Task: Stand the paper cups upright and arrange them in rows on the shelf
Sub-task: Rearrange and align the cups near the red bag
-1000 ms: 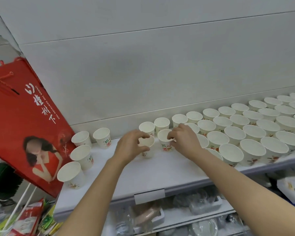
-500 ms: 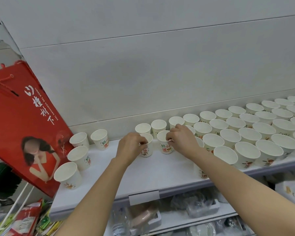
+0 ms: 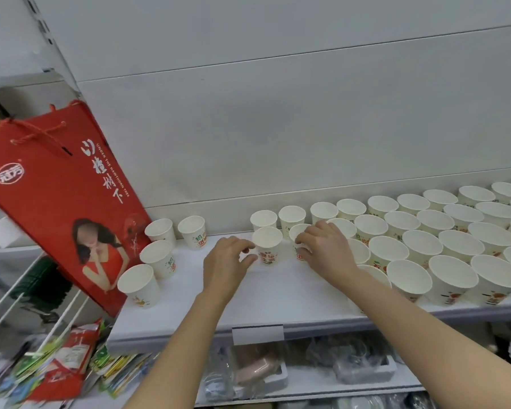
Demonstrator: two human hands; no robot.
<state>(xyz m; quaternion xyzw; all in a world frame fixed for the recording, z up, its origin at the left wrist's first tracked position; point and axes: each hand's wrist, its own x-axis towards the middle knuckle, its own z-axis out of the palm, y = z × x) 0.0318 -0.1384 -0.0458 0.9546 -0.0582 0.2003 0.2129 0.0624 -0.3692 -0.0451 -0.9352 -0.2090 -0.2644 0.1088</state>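
Head view — left fingers [image 3: 246, 251] loose beside upright cup [image 3: 268, 245], right fingers [image 3: 303, 240] pinching neighbouring cup [image 3: 298, 231].

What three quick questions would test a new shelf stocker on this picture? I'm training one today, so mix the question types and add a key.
1. True or false: the red gift bag stands at the right end of the shelf.
2. Which hand grips the cup that adjoins the packed rows? A left hand; B right hand.
3. Fill in: the cup by the left hand stands ____, mouth up.

Key: 1 false, it is at the left end; 2 B; 3 upright.
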